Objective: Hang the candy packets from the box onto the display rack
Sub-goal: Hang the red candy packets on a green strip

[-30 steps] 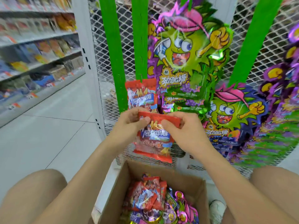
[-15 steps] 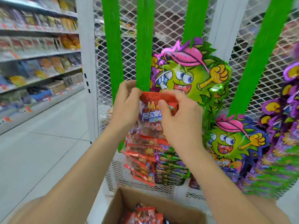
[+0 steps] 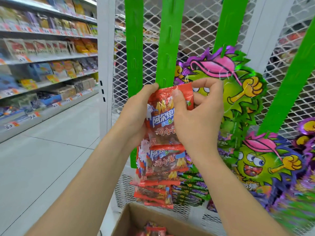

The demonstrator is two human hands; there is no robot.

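Observation:
Both my hands hold one red candy packet [image 3: 163, 114] up against the second green hanging strip [image 3: 167, 48] of the white mesh display rack [image 3: 196, 40]. My left hand [image 3: 136, 120] grips the packet's left edge. My right hand [image 3: 199, 120] pinches its top right corner, thumb on the front. Several red packets [image 3: 158, 178] hang on the strip just below. The cardboard box [image 3: 136, 217] stands at the bottom, with more red packets [image 3: 156, 230] inside.
Green and purple cartoon-faced candy packs [image 3: 237, 92] hang on the strips to the right, with green-purple packets [image 3: 190, 191] stacked below them. Store shelves [image 3: 47, 57] full of goods line the left, across a pale tiled aisle [image 3: 51, 142]. A white post [image 3: 104, 65] edges the rack.
Both hands have lifted the red packet from near the box up to the green strip, above the hanging red packets. My view has tilted upward, so the box sits lower.

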